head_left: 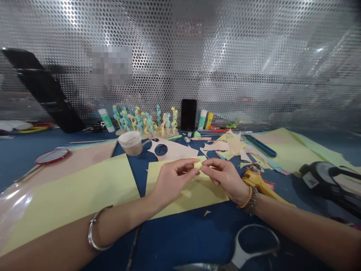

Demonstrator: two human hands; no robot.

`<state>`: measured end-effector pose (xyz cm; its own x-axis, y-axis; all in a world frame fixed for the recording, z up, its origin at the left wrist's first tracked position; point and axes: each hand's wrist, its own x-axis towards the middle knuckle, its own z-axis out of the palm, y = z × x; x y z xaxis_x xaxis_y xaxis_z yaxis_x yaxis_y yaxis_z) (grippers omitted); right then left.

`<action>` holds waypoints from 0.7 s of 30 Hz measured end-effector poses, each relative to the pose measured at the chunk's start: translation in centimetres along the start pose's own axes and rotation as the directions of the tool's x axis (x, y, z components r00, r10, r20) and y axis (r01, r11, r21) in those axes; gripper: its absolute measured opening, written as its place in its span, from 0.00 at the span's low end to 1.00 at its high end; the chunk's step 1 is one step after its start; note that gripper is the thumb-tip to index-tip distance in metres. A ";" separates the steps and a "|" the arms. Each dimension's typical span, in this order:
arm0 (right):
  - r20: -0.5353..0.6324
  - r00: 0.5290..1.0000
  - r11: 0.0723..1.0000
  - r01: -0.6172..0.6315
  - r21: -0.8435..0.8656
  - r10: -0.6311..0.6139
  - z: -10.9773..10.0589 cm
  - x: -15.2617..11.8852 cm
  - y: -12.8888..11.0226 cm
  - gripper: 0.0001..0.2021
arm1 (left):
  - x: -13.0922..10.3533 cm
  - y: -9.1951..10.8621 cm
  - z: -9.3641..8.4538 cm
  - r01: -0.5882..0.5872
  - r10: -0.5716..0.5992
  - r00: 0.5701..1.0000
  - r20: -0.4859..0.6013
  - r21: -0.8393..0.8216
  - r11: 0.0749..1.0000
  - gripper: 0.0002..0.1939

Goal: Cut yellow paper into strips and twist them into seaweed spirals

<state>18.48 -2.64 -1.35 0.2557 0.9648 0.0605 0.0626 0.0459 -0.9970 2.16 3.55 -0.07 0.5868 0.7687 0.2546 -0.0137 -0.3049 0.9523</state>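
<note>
Between the fingertips of both hands is a small piece of yellow paper (198, 165). My left hand (176, 177) pinches its left side, thumb and forefinger closed. On the right side my right hand (224, 176) grips it the same way. Part of the piece is hidden behind the fingers, so its full shape does not show. Both hands are above a yellow paper sheet (169, 205) lying on the blue table. A pair of scissors (239, 256) with pale handles rests close to me, partly cut off by the lower edge of the view.
Behind the hands are a paper cup (130, 143), curled paper strips on stands (146, 122), a phone (188, 114) and glue sticks (202, 119). Paper scraps (231, 145), a yellow-handled tool (261, 184) and a black device (318, 180) lie right. Another yellow sheet (84, 188) lies left.
</note>
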 end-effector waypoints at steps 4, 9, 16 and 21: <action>-0.003 1.000 1.000 -0.002 -0.014 0.002 0.0 0.0 0.0 0.14 | -0.1 0.1 -0.1 -0.032 0.032 0.999 0.010 0.045 0.998 0.13; 0.001 1.000 1.000 0.002 -0.019 -0.002 0.0 0.1 0.0 0.14 | -0.2 0.0 -0.1 -0.067 0.068 0.998 -0.005 0.102 0.993 0.12; 0.010 1.000 0.999 0.022 -0.029 -0.022 0.1 0.1 0.2 0.13 | -0.3 -0.1 0.0 -0.078 0.079 0.997 -0.007 0.089 0.993 0.11; 0.015 1.000 0.999 0.028 -0.030 -0.027 0.1 0.2 0.1 0.14 | -0.3 -0.1 0.1 -0.081 0.082 0.997 -0.012 0.072 0.994 0.11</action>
<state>18.44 -2.44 -1.43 0.2399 0.9669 0.0868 0.0987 0.0647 -0.9930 2.05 3.32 -0.30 0.5741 0.7476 0.3339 -0.0033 -0.4057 0.9140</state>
